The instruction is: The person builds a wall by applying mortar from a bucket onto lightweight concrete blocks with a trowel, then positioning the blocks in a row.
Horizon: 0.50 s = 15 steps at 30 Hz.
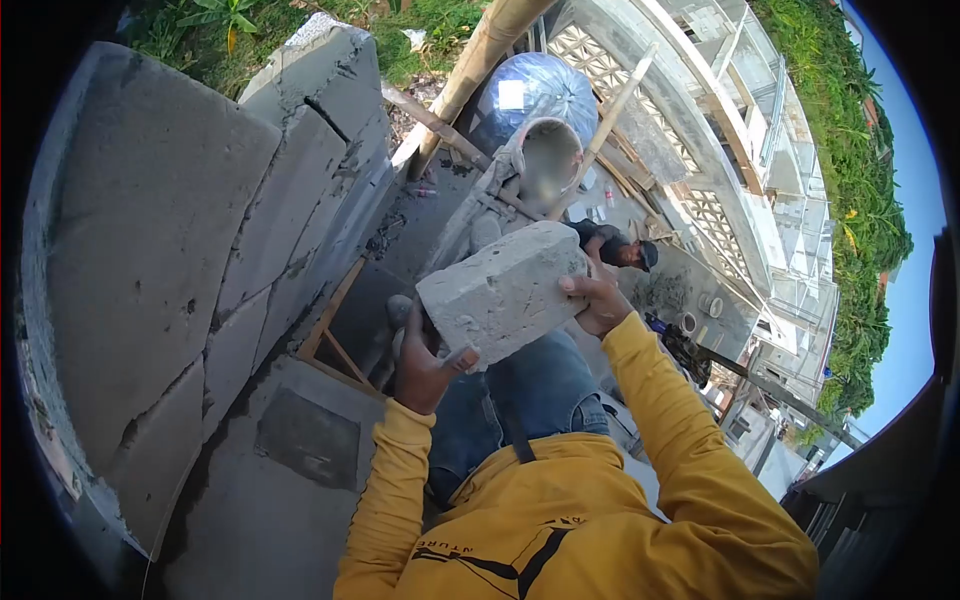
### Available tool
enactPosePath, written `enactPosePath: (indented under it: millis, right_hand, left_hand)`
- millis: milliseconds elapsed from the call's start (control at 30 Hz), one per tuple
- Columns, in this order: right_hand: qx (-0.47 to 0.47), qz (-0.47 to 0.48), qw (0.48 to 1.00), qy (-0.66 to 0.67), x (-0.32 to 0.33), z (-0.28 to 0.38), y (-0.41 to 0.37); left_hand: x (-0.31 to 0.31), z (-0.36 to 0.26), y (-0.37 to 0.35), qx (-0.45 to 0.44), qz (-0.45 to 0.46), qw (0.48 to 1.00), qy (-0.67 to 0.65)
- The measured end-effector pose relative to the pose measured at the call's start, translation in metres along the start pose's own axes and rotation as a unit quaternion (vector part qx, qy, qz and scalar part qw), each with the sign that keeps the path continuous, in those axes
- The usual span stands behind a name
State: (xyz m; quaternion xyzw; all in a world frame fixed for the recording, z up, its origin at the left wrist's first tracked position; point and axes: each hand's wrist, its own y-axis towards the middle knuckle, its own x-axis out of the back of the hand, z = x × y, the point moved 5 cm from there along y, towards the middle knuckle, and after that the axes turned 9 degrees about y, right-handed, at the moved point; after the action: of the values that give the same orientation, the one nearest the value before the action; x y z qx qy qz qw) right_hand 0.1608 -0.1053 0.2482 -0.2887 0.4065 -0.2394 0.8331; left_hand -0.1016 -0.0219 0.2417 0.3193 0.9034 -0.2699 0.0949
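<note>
A rough grey concrete block (pixel 505 290) is held up in front of my body, slightly tilted, its right end higher than its left. My left hand (pixel 420 370) grips its lower left end, the thumb along the near edge. At the opposite end, my right hand (pixel 600 300) has its thumb on the near face and its other fingers mostly hidden behind. Beyond the block stands a mortar-smeared bucket (pixel 550 160) with its round opening facing me. To my left rises a wall of large grey blocks (pixel 150 230) with mortar in its joints.
A bamboo pole (pixel 480 75) slants past a blue plastic-wrapped bundle (pixel 537 100). A wooden frame (pixel 325 325) leans near the wall's foot. Below on the right, a person in a dark cap (pixel 630 250) bends over. Pale lattice blocks (pixel 705 225) line another structure.
</note>
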Motion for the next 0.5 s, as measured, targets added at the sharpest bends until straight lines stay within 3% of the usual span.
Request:
enactPosePath:
  millis: [200,267,300,367,500]
  right_hand:
    - [-0.113,-0.010,0.992,0.055,0.058,-0.089,0.043]
    - [-0.144,0.013,0.990,-0.004,0.075,-0.103,0.067]
    - [-0.158,0.026,0.987,-0.035,0.086,-0.108,0.081]
    - [-0.150,-0.059,0.982,-0.102,0.123,-0.112,0.110]
    - [-0.102,-0.176,0.959,-0.199,0.192,-0.095,0.164]
  left_hand:
    - [0.017,0.067,0.011,0.070,-0.101,0.992,0.026]
    - [0.024,0.078,0.017,0.101,-0.136,0.984,0.057]
    - [0.027,0.079,0.026,0.098,-0.146,0.974,0.143]
    - [0.029,0.080,0.047,0.091,-0.155,0.934,0.308]
    - [0.040,0.110,0.072,0.138,-0.151,0.878,0.433]
